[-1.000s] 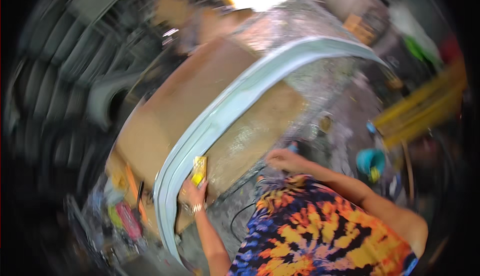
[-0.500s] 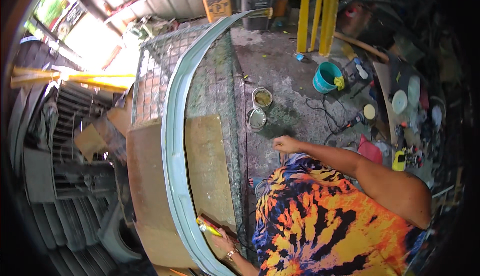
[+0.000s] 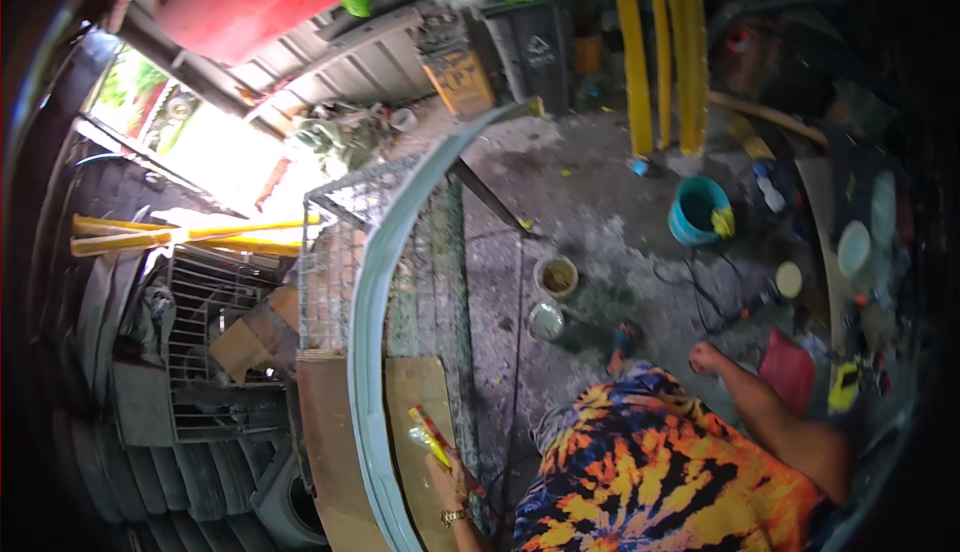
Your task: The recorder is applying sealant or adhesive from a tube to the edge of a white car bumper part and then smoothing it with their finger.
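My left hand (image 3: 452, 482), with a metal-banded watch on its wrist, is closed around a slim red and yellow tube (image 3: 428, 432) with a clear, shiny part at its side. The tube points up and away, just right of a long curved pale-blue bumper-like strip (image 3: 367, 392). This strip lies across a wire-mesh stand (image 3: 330, 292) and a brown cardboard sheet (image 3: 325, 432). My right hand (image 3: 705, 357) is curled into a fist over the floor on the right, with nothing seen sticking out of it.
Two open tins (image 3: 556, 277) stand on the stained floor ahead. A teal bucket (image 3: 695, 212) with a yellow cloth is farther right, near a cable (image 3: 705, 302) and a red piece (image 3: 787, 370). Yellow posts (image 3: 690, 52) and a dark bin (image 3: 535, 57) are at the back.
The view has shifted, so the stand and floor things sit lower. My right fist has swung to the right, away from the tins. The tube in my left hand now points more upright.
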`<action>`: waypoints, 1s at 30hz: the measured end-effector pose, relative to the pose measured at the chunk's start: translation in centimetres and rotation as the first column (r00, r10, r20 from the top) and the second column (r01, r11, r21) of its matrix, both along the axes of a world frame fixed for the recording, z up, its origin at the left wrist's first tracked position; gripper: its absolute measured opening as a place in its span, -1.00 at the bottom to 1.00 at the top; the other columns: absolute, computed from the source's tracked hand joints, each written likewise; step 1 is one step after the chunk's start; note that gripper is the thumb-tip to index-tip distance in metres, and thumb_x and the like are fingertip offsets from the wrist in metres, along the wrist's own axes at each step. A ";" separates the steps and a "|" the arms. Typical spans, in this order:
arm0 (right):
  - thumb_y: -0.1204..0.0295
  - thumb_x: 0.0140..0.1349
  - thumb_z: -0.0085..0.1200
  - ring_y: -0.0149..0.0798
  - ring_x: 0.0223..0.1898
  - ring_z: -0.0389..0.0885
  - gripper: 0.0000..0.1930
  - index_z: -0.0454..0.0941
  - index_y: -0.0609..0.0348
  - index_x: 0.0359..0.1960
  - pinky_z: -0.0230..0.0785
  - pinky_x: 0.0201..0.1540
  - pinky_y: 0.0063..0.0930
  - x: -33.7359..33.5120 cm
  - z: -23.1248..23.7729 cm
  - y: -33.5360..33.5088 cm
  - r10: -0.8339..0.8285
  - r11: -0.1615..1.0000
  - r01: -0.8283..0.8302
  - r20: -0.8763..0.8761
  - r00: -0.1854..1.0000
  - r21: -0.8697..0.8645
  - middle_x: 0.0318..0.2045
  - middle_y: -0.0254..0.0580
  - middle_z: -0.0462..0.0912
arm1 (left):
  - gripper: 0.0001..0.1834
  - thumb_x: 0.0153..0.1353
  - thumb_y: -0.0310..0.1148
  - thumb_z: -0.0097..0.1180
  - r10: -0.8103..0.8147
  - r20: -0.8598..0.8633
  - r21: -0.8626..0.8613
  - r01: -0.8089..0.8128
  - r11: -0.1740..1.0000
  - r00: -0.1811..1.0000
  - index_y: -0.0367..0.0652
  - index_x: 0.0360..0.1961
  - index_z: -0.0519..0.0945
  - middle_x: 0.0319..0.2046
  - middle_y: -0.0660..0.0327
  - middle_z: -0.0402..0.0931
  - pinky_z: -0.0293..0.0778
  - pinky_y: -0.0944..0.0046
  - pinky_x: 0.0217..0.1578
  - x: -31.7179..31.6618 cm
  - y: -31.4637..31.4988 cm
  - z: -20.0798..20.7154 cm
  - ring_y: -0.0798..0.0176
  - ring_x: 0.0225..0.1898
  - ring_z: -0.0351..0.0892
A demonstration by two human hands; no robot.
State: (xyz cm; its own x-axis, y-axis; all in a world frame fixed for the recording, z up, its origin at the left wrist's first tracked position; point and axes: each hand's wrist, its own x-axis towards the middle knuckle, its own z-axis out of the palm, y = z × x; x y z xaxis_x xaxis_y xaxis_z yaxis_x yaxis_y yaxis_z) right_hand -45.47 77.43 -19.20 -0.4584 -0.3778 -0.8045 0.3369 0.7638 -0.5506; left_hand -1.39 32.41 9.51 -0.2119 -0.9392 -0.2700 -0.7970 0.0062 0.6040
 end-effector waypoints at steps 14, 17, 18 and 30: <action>0.53 0.14 0.08 -0.26 -0.71 0.53 -0.95 0.50 0.23 -0.38 0.37 -0.68 -0.37 -11.8 4.1 -2.1 -0.182 0.983 0.179 -0.088 0.979 -0.040 -0.64 -0.13 0.56 | -0.43 0.23 0.05 0.09 -0.317 0.021 0.162 0.310 0.937 0.948 -0.34 -0.17 0.35 -0.19 -0.17 0.38 0.39 -0.04 -0.12 -15.1 0.8 0.2 -0.26 -0.10 0.46; 0.56 0.10 0.07 -0.24 -0.68 0.58 -0.95 0.50 0.24 -0.38 0.41 -0.66 -0.36 -9.6 3.3 -4.4 -0.190 0.980 0.188 -0.029 0.981 -0.056 -0.62 -0.12 0.58 | -0.43 0.23 0.05 0.09 -0.371 0.004 0.143 0.366 0.920 0.929 -0.34 -0.16 0.34 -0.22 -0.16 0.37 0.40 -0.04 -0.13 -16.0 -0.9 0.0 -0.27 -0.10 0.46; 0.56 0.09 0.07 -0.23 -0.66 0.60 -0.93 0.51 0.26 -0.37 0.43 -0.64 -0.35 -9.8 3.1 -5.1 -0.179 0.983 0.179 -0.009 0.984 -0.043 -0.60 -0.12 0.60 | -0.44 0.22 0.04 0.10 -0.387 0.007 0.141 0.382 0.913 0.922 -0.33 -0.16 0.34 -0.22 -0.15 0.36 0.41 -0.04 -0.14 -16.8 -1.6 -0.2 -0.27 -0.11 0.45; 0.49 0.28 0.08 -0.23 -0.53 0.69 -0.85 0.54 0.39 -0.34 0.54 -0.50 -0.42 -15.1 14.5 -24.8 0.041 0.994 -0.054 0.125 0.991 0.100 -0.51 0.00 0.66 | -0.54 0.08 -0.16 0.23 -0.287 0.069 -0.216 0.295 0.931 0.955 -0.31 -0.20 0.37 -0.27 -0.11 0.35 0.39 -0.08 -0.24 -18.7 -25.1 -0.1 -0.23 -0.23 0.43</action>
State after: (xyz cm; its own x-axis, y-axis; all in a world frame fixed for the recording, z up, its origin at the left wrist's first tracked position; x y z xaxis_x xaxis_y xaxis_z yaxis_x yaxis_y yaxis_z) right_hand -60.53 52.62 -4.73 -0.3374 -0.3089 -0.8892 0.3589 0.8311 -0.4249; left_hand -20.11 7.32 9.44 -0.4790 -0.8746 -0.0748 -0.7612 0.3714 0.5316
